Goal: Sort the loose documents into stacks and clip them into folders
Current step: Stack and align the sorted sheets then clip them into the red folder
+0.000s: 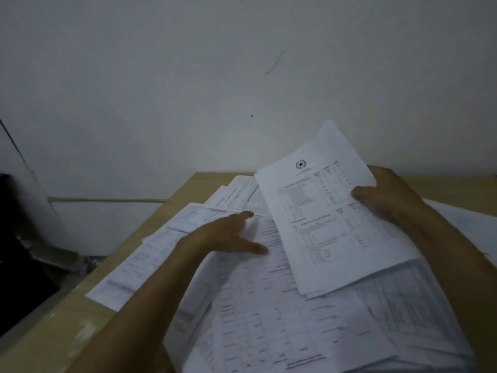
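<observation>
Loose printed documents lie spread in overlapping layers over a light wooden table. My right hand grips a thin bundle of white sheets by its right edge, thumb on top, and holds it tilted above the pile; the top sheet bears a round emblem and tables. My left hand reaches over the pile with fingers spread and straight, its fingertips touching the papers just left of the held bundle. No folder or clip is in view.
A plain white wall rises right behind the table. The table's left edge drops to a dark floor area with a dark object at the far left. More white paper lies at the right.
</observation>
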